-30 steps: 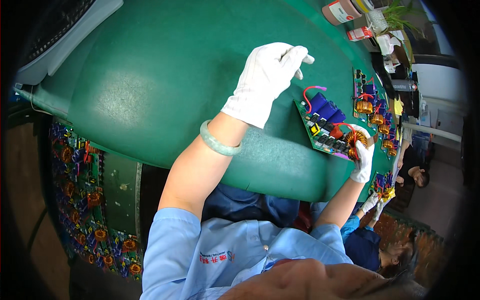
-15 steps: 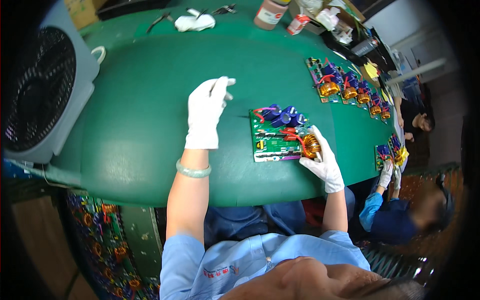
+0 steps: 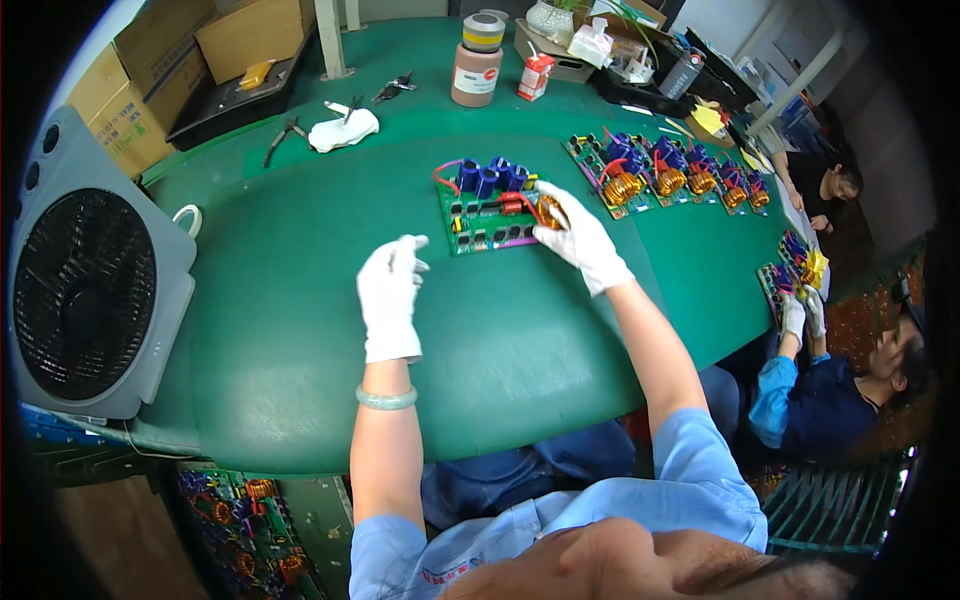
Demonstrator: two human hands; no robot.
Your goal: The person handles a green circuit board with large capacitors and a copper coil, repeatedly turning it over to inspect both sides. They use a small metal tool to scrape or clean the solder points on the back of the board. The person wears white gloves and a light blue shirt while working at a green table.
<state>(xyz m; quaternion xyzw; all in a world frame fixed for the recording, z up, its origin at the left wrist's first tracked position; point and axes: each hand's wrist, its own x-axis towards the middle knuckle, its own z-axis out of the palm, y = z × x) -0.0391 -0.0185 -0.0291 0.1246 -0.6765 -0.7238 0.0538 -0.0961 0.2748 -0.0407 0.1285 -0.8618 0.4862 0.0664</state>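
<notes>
My right hand, in a white glove, grips the right edge of a green circuit board, its fingers around the copper-wound coil there. Blue-purple capacitors stand along the board's far side, with a red wire looping at the left corner. The board's underside is hidden, so I cannot tell if it touches the green mat. Nearer to me and left of the board, my gloved left hand hovers over the mat, holding nothing, its fingers loosely bent and apart.
Similar boards stand in a row at the right. A grey fan occupies the left side. Pliers, a white cloth, a jar and a drink carton lie farther back. A co-worker's gloved hands hold another board.
My right hand has carried the board away from me, closer to the row of boards. The view has shifted, showing more of the table's far side. My left hand stays empty.
</notes>
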